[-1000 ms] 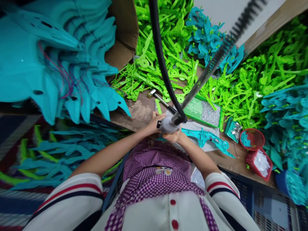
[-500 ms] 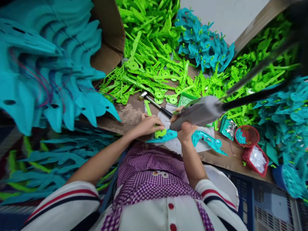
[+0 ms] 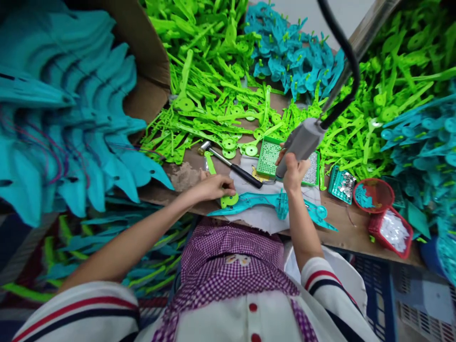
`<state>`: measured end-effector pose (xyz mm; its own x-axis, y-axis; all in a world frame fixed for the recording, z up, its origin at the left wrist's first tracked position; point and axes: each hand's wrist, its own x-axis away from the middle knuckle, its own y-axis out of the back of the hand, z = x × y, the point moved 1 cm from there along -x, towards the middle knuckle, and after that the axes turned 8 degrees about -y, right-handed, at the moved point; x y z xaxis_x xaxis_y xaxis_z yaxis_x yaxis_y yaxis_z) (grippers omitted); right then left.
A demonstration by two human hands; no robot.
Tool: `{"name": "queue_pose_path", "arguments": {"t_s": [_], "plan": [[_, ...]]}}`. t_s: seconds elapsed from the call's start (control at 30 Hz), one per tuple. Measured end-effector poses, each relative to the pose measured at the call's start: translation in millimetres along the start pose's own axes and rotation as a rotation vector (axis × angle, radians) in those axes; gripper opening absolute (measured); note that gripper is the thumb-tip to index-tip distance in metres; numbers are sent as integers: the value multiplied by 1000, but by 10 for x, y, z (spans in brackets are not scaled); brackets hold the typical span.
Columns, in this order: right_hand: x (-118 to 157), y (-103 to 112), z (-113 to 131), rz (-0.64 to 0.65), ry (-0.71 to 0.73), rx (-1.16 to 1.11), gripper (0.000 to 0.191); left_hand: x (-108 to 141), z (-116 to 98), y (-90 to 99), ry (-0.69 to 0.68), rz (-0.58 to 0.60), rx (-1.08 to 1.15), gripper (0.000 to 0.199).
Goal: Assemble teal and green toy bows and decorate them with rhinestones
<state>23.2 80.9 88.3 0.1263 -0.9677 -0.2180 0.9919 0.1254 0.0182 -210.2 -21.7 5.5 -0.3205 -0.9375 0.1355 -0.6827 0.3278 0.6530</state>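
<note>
Teal part (image 3: 261, 199) lies on the white cloth (image 3: 263, 222), apparently only partly assembled, a green piece (image 3: 230, 201) at its left end, fastening unconfirmed; the left hand (image 3: 213, 186) curls fingers over it, grip unclear, while the right hand (image 3: 295, 175) grasps the grey tool (image 3: 302, 140).

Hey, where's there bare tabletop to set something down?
Bare wood lies between the teal stack and the left hand; a smaller patch between the teal part's right tip and the red basket of white pieces. Crowded: behind the hammer, with piled green parts.
</note>
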Motion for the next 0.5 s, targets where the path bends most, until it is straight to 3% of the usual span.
{"name": "queue_pose_path", "arguments": {"t_s": [0.13, 0.33, 0.5], "plan": [[-200, 26, -29, -16, 30, 34, 45, 49, -41, -2, -5, 48, -8, 35], [-497, -57, -257, -44, 2, -45, 43, -44, -214, 51, -32, 95, -204, 22], [-531, -73, -503, -49, -17, -141, 45, -192, -118, 129, 3, 296, -83, 17]]}}
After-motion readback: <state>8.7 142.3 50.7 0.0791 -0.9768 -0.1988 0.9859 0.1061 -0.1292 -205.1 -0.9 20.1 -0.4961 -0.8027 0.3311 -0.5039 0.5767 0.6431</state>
